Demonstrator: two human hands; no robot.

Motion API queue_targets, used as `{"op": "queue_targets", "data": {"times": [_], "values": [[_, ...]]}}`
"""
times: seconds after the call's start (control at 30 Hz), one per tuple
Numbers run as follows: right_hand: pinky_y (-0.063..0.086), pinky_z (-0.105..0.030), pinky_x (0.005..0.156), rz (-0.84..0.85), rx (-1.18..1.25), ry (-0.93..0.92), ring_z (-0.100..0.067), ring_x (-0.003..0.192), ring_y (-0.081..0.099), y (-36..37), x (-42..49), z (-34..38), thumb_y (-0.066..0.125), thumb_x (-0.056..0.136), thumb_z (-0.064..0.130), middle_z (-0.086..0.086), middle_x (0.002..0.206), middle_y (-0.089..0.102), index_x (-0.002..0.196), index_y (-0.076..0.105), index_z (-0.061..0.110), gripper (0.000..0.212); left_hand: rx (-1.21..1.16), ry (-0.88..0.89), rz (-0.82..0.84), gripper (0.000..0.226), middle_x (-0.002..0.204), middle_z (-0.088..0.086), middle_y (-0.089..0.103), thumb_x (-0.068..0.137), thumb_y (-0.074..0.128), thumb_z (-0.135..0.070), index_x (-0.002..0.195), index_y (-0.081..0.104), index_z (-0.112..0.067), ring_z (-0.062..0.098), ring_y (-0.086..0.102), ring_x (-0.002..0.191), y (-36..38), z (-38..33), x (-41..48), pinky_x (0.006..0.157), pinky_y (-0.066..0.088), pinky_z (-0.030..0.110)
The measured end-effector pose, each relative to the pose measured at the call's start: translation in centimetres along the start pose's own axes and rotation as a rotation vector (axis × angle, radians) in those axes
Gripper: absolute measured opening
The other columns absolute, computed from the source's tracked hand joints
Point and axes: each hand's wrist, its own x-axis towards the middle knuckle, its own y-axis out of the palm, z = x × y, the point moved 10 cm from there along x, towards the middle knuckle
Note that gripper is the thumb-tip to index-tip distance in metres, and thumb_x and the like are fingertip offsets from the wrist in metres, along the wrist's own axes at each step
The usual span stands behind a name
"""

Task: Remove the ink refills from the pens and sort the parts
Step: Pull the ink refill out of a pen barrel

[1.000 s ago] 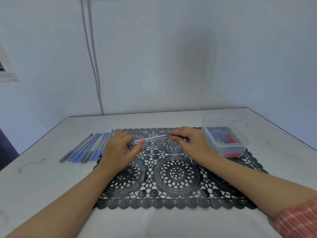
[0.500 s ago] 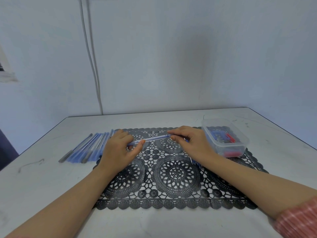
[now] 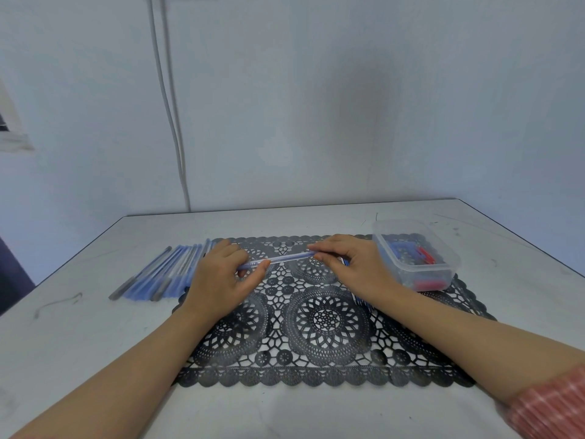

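Barely anything has shifted in the last second: both hands are where they were, and the pen is where it was. The white desk (image 3: 95, 359) carries a black lace mat (image 3: 326, 321) across its middle. On the mat's far right corner sits a clear container (image 3: 452, 264) with blue and red parts (image 3: 408, 250) inside. Off the mat's far left corner, a row of blue pens (image 3: 158, 274) lies on the bare desk. The left hand (image 3: 218, 277) has its fingers curled round the left end of the blue pen (image 3: 285, 258), thumb pressed along it. The right hand (image 3: 354, 264) pinches the other end between thumb and fingertips. That pen runs crosswise over the far middle of the mat; whether it touches the mat cannot be told. Blue pieces (image 3: 361, 301) peek out under the right wrist.
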Motion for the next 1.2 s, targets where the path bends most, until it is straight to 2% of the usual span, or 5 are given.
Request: {"op": "queue_targets", "data": {"times": [0.4,0.73,0.9,1.1,1.2], "values": [[0.054,-0.017,0.069,0.108,0.113,0.106,-0.001,0.073,0.065,1.3,-0.5,-0.9,0.056,0.092,0.011,0.008,0.081,0.069,0.115,0.059,0.021,0.026,-0.013,-0.001,-0.010,0.039,0.058,-0.013,0.030,0.088,0.053,-0.042,0.059,0.035,-0.022,0.007,0.029,0.062,0.0,0.0,0.0,0.057,0.026,0.019],[0.040,-0.007,0.057,0.152,-0.045,0.055,0.005,0.060,0.056,1.7,-0.3,-1.1,0.046,0.097,0.019,0.014,0.064,0.058,0.078,0.064,0.010,0.027,-0.049,0.046,-0.021,0.045,0.060,-0.012,0.032,0.094,0.044,-0.053,0.061,0.038,-0.023,0.007,0.030,0.062,-0.1,-0.8,0.1,0.058,0.027,0.016],[0.045,-0.012,0.059,0.164,0.040,0.094,-0.003,0.066,0.061,2.0,-0.5,-1.5,0.047,0.095,0.026,0.003,0.076,0.066,0.101,0.060,0.013,0.020,-0.063,0.000,-0.038,0.048,0.060,-0.015,0.032,0.094,0.042,-0.055,0.060,0.040,-0.021,0.007,0.032,0.062,-0.3,-0.3,0.0,0.057,0.028,0.019],[0.038,-0.009,0.056,0.176,-0.008,0.025,0.000,0.057,0.054,1.8,-0.4,-0.7,0.041,0.095,0.030,0.010,0.064,0.058,0.077,0.059,0.018,0.029,-0.051,0.044,-0.035,0.044,0.061,-0.012,0.031,0.095,0.043,-0.052,0.062,0.037,-0.023,0.006,0.029,0.063,-0.3,-0.9,0.0,0.058,0.026,0.017],[0.044,-0.017,0.058,0.207,-0.006,0.072,-0.002,0.060,0.058,2.4,-0.6,-1.4,0.037,0.093,0.042,0.008,0.069,0.062,0.091,0.057,0.027,0.026,-0.059,0.030,-0.036,0.045,0.061,-0.016,0.030,0.094,0.042,-0.053,0.061,0.037,-0.023,0.006,0.031,0.063,-0.3,-0.7,0.0,0.058,0.027,0.018]]}}
